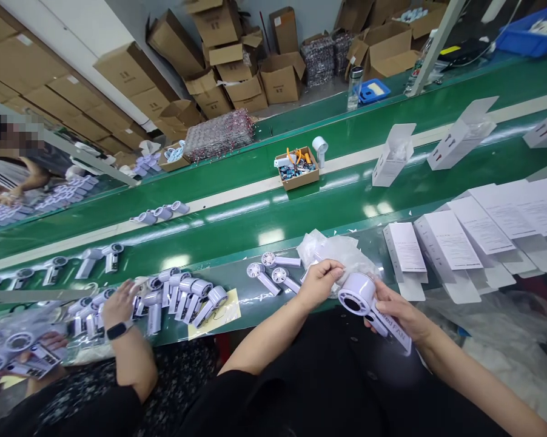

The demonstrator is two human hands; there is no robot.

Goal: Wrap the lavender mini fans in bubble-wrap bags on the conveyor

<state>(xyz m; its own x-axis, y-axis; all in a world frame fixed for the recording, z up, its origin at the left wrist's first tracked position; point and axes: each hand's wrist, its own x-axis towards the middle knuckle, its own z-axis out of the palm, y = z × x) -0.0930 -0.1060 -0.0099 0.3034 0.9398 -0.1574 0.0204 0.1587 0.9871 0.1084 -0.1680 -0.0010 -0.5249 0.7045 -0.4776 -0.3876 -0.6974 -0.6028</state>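
Observation:
My right hand point(399, 312) is wrapped around the handle of a pale lilac handheld fan point(359, 291), its round head turned to the left. Beside the fan head, my left hand point(319, 284) has its fingers pinched together, over the edge of a pile of clear plastic bags point(346, 252). Whatever those fingertips grip is too small to make out. Several smaller lilac fans point(265, 276) with exposed blades lie on the bench just left of the bags.
Open white boxes point(453, 240) line the bench at right. Across the green conveyor point(237, 221) sits a carton of small parts point(299, 173). More fans point(194, 291) lie at left, where a co-worker's hand point(119, 303) reaches in. Another person is at far left.

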